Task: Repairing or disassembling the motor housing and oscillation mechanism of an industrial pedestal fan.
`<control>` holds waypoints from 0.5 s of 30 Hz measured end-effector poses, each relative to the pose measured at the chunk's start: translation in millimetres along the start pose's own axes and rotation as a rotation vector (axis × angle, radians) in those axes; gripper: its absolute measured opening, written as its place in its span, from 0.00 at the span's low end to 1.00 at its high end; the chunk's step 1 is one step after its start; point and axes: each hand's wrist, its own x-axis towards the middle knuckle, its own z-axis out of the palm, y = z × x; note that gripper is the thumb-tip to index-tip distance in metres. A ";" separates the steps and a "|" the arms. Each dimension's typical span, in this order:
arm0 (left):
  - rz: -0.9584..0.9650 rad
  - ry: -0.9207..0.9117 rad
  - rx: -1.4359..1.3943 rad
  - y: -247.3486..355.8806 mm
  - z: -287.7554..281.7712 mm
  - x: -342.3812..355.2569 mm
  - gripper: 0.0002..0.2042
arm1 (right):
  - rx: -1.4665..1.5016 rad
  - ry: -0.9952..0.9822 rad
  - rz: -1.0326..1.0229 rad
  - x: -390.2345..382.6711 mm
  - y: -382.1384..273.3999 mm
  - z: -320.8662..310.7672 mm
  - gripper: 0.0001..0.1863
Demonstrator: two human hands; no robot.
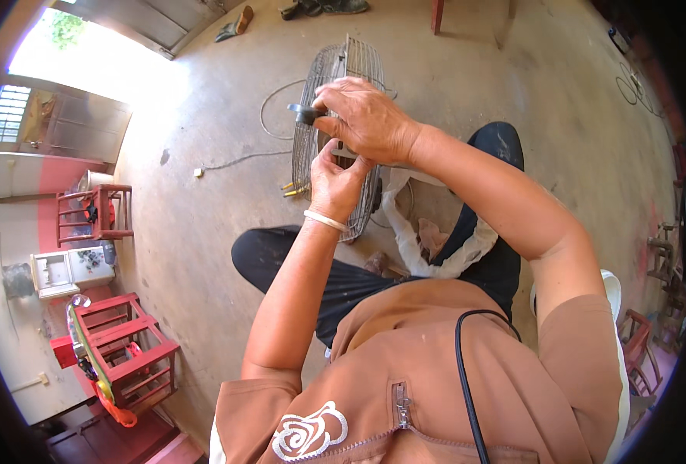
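Note:
A wire-caged electric fan (306,158) stands on the floor between my knees, its cage seen edge-on. My right hand (366,120) is closed above it, gripping a dark round knob-like part (306,114) with a wider rim between thumb and fingers. Just below, my left hand (335,187) is closed at the middle of the fan, thumb and fingertips drawn together. Whatever it pinches is hidden behind the fingers. Two yellow-tipped tools (295,191) lie by the cage on its left side.
A grey cord runs left over the floor to a pale plug (198,172). Whitish cloth (405,240) lies between my legs. Red wooden chairs (130,348) line the left wall. Boots (234,25) lie at the far side, near an open doorway (87,62).

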 end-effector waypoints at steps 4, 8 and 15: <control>-0.030 -0.159 0.029 20.9 -5.1 25.1 0.13 | -0.168 -0.008 -0.112 10.0 41.4 1.5 0.15; 0.006 -0.278 0.269 21.4 -23.8 41.1 0.16 | -0.174 -0.059 0.142 0.3 29.5 1.5 0.11; -0.080 -0.367 0.582 24.3 -32.9 34.8 0.21 | -0.195 0.113 0.282 -22.4 2.2 -0.3 0.10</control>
